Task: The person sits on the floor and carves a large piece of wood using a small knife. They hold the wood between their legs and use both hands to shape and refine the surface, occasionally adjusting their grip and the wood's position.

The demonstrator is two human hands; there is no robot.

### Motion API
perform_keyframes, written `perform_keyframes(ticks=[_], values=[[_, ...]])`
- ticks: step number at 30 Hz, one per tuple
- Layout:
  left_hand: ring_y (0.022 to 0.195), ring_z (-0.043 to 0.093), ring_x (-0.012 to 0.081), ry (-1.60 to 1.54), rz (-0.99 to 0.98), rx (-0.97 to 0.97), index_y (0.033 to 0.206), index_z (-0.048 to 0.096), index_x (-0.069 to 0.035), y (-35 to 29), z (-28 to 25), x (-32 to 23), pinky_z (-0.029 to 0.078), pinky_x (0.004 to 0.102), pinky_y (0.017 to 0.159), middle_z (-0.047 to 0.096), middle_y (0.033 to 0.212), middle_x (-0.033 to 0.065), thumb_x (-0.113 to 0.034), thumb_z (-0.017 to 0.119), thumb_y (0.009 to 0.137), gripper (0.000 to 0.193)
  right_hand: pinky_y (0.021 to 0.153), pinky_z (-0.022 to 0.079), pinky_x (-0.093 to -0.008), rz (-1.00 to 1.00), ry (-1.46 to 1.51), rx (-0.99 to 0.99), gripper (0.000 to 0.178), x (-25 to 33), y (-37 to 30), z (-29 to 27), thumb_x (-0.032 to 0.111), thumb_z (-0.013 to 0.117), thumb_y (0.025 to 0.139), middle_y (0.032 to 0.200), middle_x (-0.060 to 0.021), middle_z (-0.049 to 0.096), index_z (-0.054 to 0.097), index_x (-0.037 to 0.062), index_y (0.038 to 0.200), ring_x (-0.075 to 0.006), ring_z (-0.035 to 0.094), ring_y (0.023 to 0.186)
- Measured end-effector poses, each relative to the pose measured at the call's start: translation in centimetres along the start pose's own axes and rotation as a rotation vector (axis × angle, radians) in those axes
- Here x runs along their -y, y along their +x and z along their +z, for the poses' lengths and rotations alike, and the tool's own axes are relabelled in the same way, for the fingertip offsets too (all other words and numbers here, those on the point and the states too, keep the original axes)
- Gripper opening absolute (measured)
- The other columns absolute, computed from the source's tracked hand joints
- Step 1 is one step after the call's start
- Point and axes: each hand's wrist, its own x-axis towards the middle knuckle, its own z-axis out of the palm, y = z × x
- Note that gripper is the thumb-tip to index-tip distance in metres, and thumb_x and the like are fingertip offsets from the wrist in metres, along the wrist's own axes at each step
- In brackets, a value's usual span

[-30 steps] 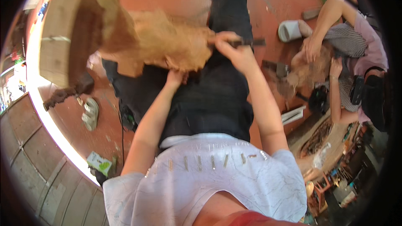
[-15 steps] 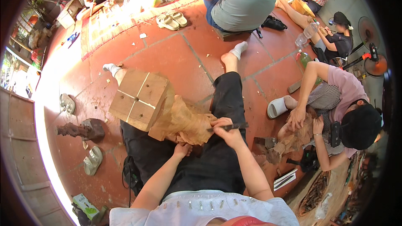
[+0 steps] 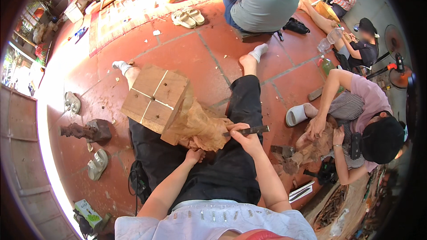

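Observation:
A partly carved wood block lies tilted across my lap. Its square base points up and away to the left, with pale crossed lines and several dark holes on it. My left hand is closed against the carving's near lower side, its fingertips partly hidden. A dark, slim carving chisel is gripped in my right hand. The chisel's blade end touches or nearly touches the carving's right end, and its handle sticks out to the right.
At right a co-worker in a pink shirt handles another wood carving. A dark carved piece and sandals lie to my left. Ahead sits a person in grey-green, near beige sandals and a mat.
The whole view has shifted slightly. My right hand's fingers have changed their hold a little on the chisel, which stays at the carving's right end. My left hand keeps its place.

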Motion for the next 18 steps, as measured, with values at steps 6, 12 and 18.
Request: perform_keyframes(ticks=[6, 12, 18], values=[[0.062, 0.061, 0.0167, 0.014, -0.039, -0.013, 0.087, 0.066, 0.003, 1.3, -0.3, 1.5, 0.052, 0.0292, 0.054, 0.068, 0.078, 0.0094, -0.021, 0.055, 0.094, 0.028, 0.078, 0.046, -0.0281, 0.272, 0.089, -0.056, 0.019, -0.6, 0.0, -0.5, 0.018, 0.065, 0.092, 0.088, -0.0044, 0.069, 0.072, 0.0004, 0.096, -0.0122, 0.06, 0.085], [0.06, 0.06, 0.0145, 0.043, -0.018, -0.007, 0.091, 0.065, 0.002, 1.5, -0.3, 1.6, 0.051, 0.0268, 0.052, 0.067, 0.076, 0.0074, -0.029, 0.053, 0.097, 0.033, 0.082, 0.046, -0.029, 0.201, -0.007, 0.01, 0.018, -0.9, 0.2, -0.6, 0.016, 0.065, 0.092, 0.092, -0.0048, 0.069, 0.071, -0.0004, 0.097, -0.0128, 0.06, 0.089], [0.06, 0.062, 0.0173, 0.03, 0.046, -0.03, 0.088, 0.065, 0.002, 1.4, -0.6, 1.5, 0.052, 0.0297, 0.051, 0.067, 0.075, 0.01, -0.023, 0.054, 0.095, 0.029, 0.084, 0.047, -0.0311, 0.228, 0.032, -0.003, 0.015, 0.3, 0.8, 0.0, 0.014, 0.065, 0.091, 0.093, -0.0053, 0.068, 0.069, -0.0006, 0.091, -0.014, 0.061, 0.09]])
